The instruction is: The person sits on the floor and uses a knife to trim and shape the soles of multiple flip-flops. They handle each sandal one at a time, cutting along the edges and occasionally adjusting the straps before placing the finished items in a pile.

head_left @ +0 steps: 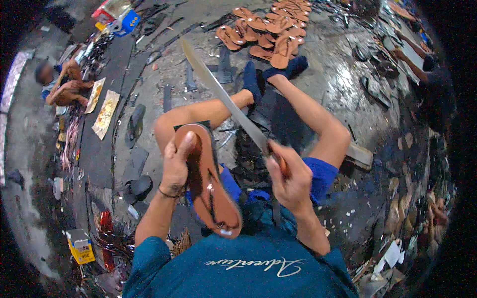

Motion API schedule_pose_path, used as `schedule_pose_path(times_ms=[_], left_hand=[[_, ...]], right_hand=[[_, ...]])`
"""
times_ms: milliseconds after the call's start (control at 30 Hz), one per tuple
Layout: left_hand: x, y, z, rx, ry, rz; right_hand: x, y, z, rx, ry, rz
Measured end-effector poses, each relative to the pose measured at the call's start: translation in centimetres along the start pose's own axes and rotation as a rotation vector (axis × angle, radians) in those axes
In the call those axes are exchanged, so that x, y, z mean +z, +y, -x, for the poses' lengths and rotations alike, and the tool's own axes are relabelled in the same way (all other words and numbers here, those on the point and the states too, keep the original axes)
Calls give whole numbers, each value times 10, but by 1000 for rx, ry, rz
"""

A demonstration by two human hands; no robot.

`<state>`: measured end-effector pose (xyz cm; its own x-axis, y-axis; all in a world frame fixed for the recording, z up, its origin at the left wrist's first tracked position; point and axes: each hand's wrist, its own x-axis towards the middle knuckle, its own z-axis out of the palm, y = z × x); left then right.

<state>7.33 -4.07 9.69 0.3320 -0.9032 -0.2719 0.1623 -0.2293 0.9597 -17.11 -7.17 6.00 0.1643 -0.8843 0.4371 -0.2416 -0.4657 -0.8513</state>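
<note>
My left hand point(176, 164) grips a brown flip-flop point(201, 186) by one end, thumb on its upper face. The sandal has dark straps and a dark edge, and a black scrap juts out past its held end. In my right hand point(292, 179) is a long curved knife point(221, 94), its orange-brown handle inside my closed fingers. The blade points up and to the left, its tip beyond my bent left knee. Blade and sandal are apart.
Between my feet and the far edge lies a pile of brown flip-flops point(281, 49). Dark scraps litter the floor around my legs. A person point(64, 87) sits at the left beside stained boards point(106, 114); another person point(437, 89) is at the right. A yellow-and-grey box point(80, 247) stands lower left.
</note>
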Motion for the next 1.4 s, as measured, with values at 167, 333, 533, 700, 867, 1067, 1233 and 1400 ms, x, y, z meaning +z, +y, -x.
schedule_pose_path(times_ms=[167, 333, 533, 700, 867, 1067, 1233, 1400], left_hand=[[-12, 2, 15, 52, -12, -52], [-18, -18, 26, -8, -39, 17], [-17, -21, 24, -9, -224, -91], [9, -11, 26, -26, -340, 11], [8, -10, 23, -166, -444, -69], [26, -3, 24, -222, -567, -178], [-19, -15, 6, 458, 66, -153], [77, -16, 2, 63, 96, 354]], right_hand=[[-19, 11, 77, 110, -279, -42], [-23, 18, 95, 171, -346, -27], [-53, -9, 31, 152, -416, 63], [-68, -30, -21, 140, -590, 100], [-59, -35, -62, 132, -691, 38], [-23, -27, -76, 19, -645, -13], [-70, -15, -60, 413, -214, -226], [-83, 18, 11, 472, 138, -210]])
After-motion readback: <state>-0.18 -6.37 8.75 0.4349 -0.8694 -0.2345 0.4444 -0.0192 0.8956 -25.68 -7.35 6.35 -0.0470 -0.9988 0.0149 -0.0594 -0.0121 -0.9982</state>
